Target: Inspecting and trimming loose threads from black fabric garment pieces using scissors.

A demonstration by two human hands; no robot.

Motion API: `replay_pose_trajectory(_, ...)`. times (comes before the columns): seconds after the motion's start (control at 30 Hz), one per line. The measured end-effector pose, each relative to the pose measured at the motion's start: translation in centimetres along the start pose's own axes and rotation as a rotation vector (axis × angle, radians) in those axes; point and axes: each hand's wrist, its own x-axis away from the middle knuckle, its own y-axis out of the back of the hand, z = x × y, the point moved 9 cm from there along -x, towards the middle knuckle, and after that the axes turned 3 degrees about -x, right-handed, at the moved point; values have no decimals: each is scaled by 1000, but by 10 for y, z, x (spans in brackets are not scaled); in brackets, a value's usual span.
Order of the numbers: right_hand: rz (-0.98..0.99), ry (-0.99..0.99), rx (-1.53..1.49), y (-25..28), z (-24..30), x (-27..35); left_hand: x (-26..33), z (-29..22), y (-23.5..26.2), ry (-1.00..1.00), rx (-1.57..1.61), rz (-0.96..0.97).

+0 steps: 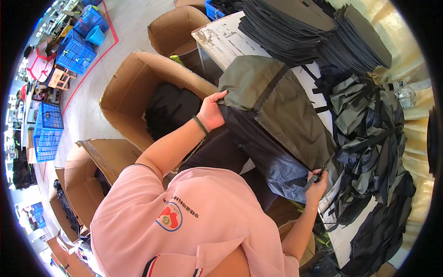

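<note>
A large olive-green fabric bag [288,117] with a black strap and a dark shiny lining lies across my lap and the table edge. My left hand [212,112] pinches its near upper corner between thumb and fingers. At the lower right corner of the bag, my right hand [317,185] is closed around a small dark pointed tool [316,176] that looks like thread snips. The fingers partly cover this tool, so its full shape is hidden.
Stacked dark flat panels [288,32] stand on the white table [221,34]. A heap of olive and black fabric bags [369,134] lies at the right. Cardboard boxes [124,87] line my left, one holding black pieces [173,108]. Blue crates [76,51] sit farther off.
</note>
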Motion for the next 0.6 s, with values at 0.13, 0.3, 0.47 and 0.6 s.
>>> replay_pose_trajectory(0.13,0,15,1,-3,3,1,-3,3,9,5,14,-53)
replay_pose_trajectory(0.3,10,3,28,-5,8,2,-5,1,10,-7,-30,-117)
replay_pose_trajectory(0.47,63,55,-129,-10,28,3,0,-91,5,-323,-285,-423)
replay_pose_trajectory(0.6,65,12,-122,1,40,-2,11,-300,-50,-807,-484,-559)
